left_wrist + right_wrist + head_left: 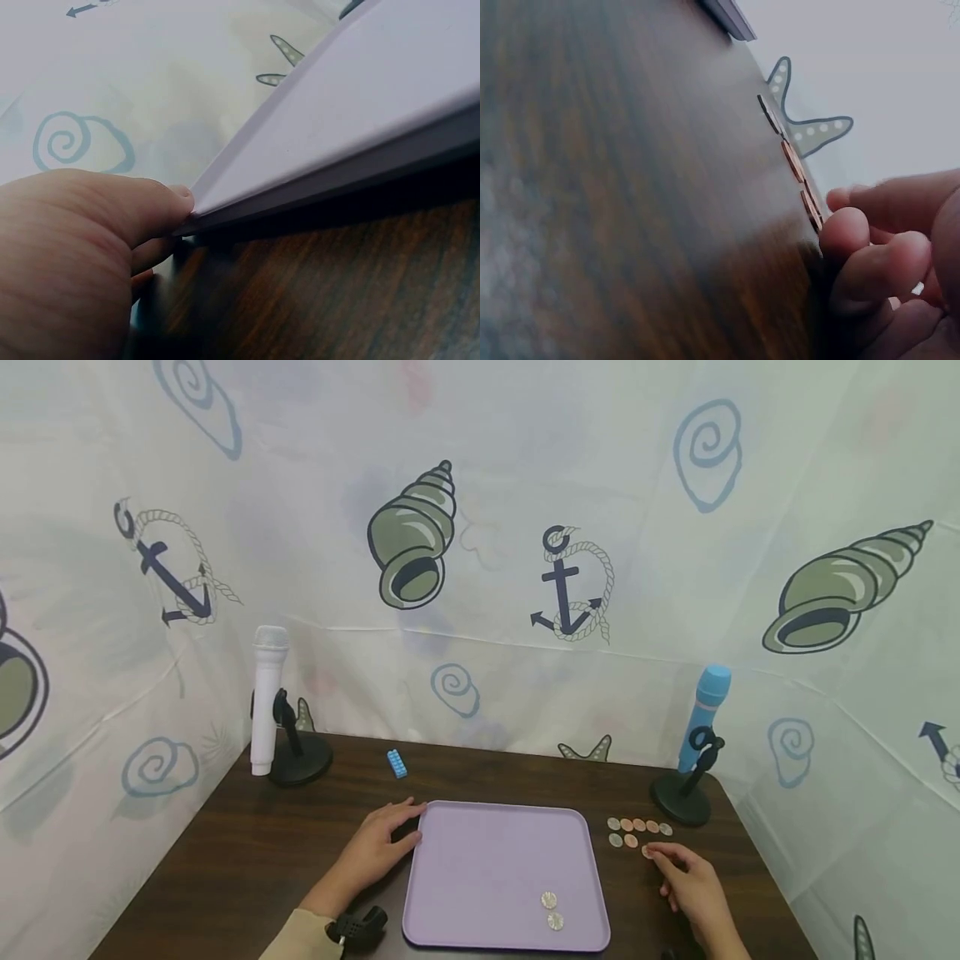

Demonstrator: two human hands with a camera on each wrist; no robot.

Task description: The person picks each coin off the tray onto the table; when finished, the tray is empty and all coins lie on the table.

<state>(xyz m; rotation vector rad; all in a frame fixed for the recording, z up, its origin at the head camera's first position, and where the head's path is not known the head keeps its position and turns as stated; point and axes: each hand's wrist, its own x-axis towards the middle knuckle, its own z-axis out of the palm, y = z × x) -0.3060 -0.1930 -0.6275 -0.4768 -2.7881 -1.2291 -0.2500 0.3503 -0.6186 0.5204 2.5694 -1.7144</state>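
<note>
A pale purple tray point(480, 868) lies on the dark wooden table, two silvery coins point(555, 922) near its front right. My left hand point(381, 847) touches the tray's far left corner, its fingers fairly straight; the left wrist view has the thumb point(161, 206) at the rim. To the right of the tray, several copper and silvery coins point(639, 825) lie in a back row, with a shorter row in front. At the right end of that front row, my right hand point(693, 885) pinches a copper coin point(647, 852) with curled fingers, low over the table.
A white microphone point(267, 702) leans by a black stand point(300, 762) at the back left. At the back right, a blue microphone point(701, 714) is with another black stand point(682, 802). A small blue toy brick point(397, 764) lies behind the tray. Patterned cloth point(495, 693) hangs behind the table.
</note>
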